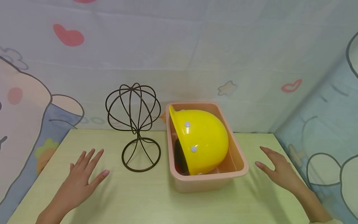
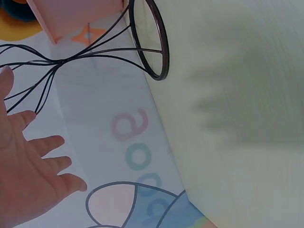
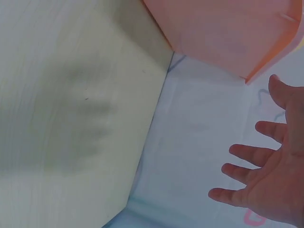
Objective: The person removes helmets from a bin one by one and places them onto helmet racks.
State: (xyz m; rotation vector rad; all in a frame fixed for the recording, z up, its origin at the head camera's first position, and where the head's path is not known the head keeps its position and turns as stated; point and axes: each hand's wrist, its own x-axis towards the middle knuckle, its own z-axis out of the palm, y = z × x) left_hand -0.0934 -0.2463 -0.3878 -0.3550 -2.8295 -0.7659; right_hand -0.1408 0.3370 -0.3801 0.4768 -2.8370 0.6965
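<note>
A yellow hard hat (image 1: pixel 205 140) lies on its side in a pink plastic bin (image 1: pixel 201 183), its brim leaning toward the bin's left wall. Left of the bin stands a dark wire stand (image 1: pixel 139 132) with a round cage top and a ring base. My left hand (image 1: pixel 79 180) hovers over the table's left part, fingers spread, holding nothing; the wire stand is nearest to it. On the other side, my right hand (image 1: pixel 282 171) is held in the air right of the bin, fingers extended and nothing in it. Each wrist view shows its hand with the fingers apart.
The pale wooden table (image 1: pixel 134 199) carries the bin and the stand near its back edge. Behind it hangs a light cloth (image 1: pixel 179 59) printed with hearts and cartoon figures, which also runs along the right side.
</note>
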